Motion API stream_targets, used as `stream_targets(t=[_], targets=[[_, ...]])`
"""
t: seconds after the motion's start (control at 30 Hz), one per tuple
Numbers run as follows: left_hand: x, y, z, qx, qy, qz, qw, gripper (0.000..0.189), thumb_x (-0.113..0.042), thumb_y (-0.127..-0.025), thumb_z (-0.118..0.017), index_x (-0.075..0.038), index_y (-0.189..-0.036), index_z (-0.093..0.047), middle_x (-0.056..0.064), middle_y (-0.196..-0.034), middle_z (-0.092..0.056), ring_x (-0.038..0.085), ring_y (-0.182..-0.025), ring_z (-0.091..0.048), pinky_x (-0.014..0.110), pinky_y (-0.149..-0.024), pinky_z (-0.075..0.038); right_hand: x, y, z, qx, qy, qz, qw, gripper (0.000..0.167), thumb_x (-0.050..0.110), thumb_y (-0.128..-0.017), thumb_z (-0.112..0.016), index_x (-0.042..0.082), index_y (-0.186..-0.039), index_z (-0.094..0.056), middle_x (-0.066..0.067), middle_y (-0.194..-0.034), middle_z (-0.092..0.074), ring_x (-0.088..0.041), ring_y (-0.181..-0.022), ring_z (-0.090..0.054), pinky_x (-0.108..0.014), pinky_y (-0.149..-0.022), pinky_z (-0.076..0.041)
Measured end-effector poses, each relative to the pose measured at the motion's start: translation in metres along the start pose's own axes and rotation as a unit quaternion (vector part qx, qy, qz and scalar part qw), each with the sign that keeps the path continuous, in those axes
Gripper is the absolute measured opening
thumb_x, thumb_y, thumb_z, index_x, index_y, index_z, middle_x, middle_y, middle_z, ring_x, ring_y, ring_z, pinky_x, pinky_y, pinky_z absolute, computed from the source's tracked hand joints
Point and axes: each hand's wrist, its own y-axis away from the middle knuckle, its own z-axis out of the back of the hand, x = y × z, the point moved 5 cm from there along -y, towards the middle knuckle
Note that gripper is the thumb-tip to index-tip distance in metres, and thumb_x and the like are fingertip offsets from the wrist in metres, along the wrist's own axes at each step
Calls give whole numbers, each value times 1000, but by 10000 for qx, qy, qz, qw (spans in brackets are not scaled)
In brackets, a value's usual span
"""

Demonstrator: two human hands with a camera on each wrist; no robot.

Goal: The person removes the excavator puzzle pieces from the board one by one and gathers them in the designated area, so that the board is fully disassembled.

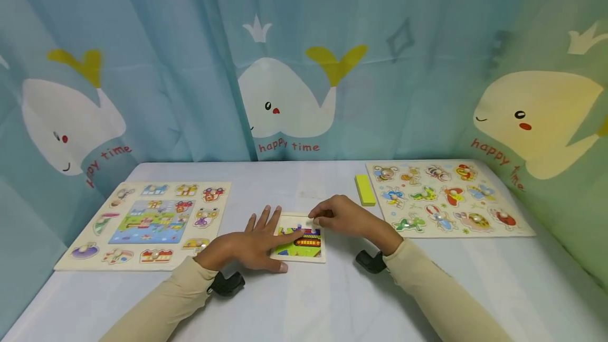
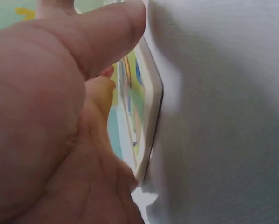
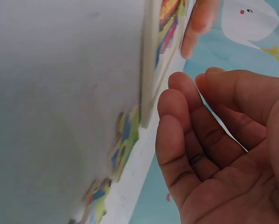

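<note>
In the head view a small framed picture puzzle (image 1: 307, 251) lies flat on the table between the hands. It shows a colourful vehicle with a long track on green ground. My left hand (image 1: 258, 244) is spread over its left side, index finger stretched across the picture and thumb at the near edge. The thumb side also shows against the frame (image 2: 152, 100) in the left wrist view. At the puzzle's far right corner is my right hand (image 1: 344, 218), fingers curled and thumb near the index tip (image 3: 209, 74); I cannot tell whether a piece is between them.
A knobbed vehicle board (image 1: 135, 268) lies at left, an insect board (image 1: 456, 232) at right. Beside the latter rests a yellow-green block (image 1: 364, 190). Low in the right wrist view show colourful cutouts (image 3: 125, 140). A whale-print curtain (image 1: 190, 94) hangs behind the table.
</note>
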Motion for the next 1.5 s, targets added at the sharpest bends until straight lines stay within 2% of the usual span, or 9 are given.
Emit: stream_targets(t=[0.23, 0.53, 0.7, 0.87, 1.13, 1.27, 1.5], targets=[[0, 6, 3, 172, 11, 18, 9998, 61, -46, -100, -49, -33, -155, -28, 21, -157, 19, 40, -140, 24, 63, -108, 7, 11, -9, -3, 15, -80, 82, 9999, 19, 6, -95, -61, 0, -109, -72, -7, -105, -71, -12, -87, -58, -26, -73, -48], [6, 12, 1, 132, 91, 194, 9997, 58, -46, -101, -47, -34, -154, -28, 21, -158, 19, 42, -141, 22, 64, -107, 7, 24, -24, -15, 343, -202, 60, 9992, 19, 9, -96, -62, 2, -110, -72, -2, -102, -71, -9, -84, -58, -25, -74, -48], [5, 9, 2, 125, 79, 70, 9999, 57, -44, -102, -45, -32, -155, -28, 22, -157, 20, 43, -140, 24, 66, -106, 8, 28, -30, -16, 342, -305, 84, 9989, 20, 7, -96, -61, 0, -111, -71, -4, -104, -71, -8, -82, -59, -24, -74, -49], [1, 5, 2, 140, -86, 12, 9999, 55, -40, -102, -46, -34, -154, -29, 20, -157, 20, 45, -140, 22, 68, -105, 6, 30, -34, -19, 189, -472, 137, 9986, 22, 10, -98, -58, 0, -113, -71, -3, -97, -71, -11, -77, -57, -25, -69, -48], [-4, 4, -1, 250, -181, 134, 9994, 55, -43, -103, -45, -34, -154, -28, 15, -158, 22, 43, -140, 22, 67, -106, 6, 29, -39, -28, 258, -586, 75, 9979, 25, 14, -99, -55, 4, -117, -70, -4, -109, -70, -11, -95, -63, -30, -83, -50], [-3, 2, -2, 245, -215, 130, 9994, 55, -45, -103, -44, -34, -154, -28, 15, -158, 22, 42, -140, 22, 66, -106, 6, 28, -38, -30, 313, -602, -39, 9977, 25, 14, -99, -55, 4, -117, -69, -3, -108, -70, -10, -94, -63, -32, -85, -50], [-3, 3, -3, 303, -185, 107, 9993, 55, -46, -102, -43, -33, -154, -28, 15, -158, 23, 42, -140, 23, 66, -106, 7, 29, -37, -34, 362, -736, 64, 9966, 25, 13, -99, -55, 4, -116, -70, -3, -107, -70, -10, -93, -61, -31, -84, -49]])
